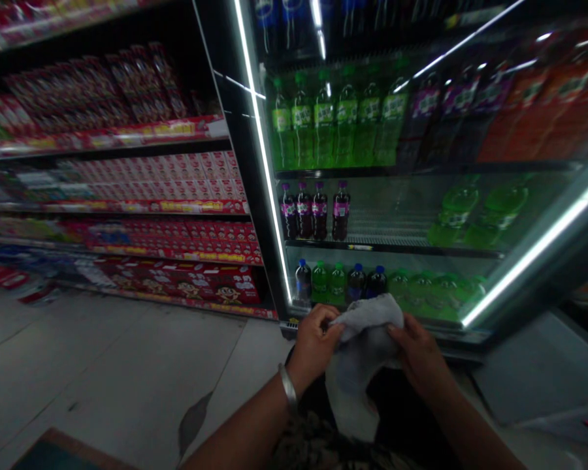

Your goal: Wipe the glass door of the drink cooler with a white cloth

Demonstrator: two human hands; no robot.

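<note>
Before a bottle-stocked cooler (pixel 421 215), both hands (pixel 315 343) (pixel 418 356) grip a grey cloth (pixel 360 352).

no text can be read; labels on the bottles (pixel 316 210) and shelf boxes (pixel 186 196) are blurred.

Grey cloth (pixel 360 356), green bottles (pixel 333 121)

Bare forearms, silver bangle (pixel 288 385), patterned garment (pixel 318 447)
</note>
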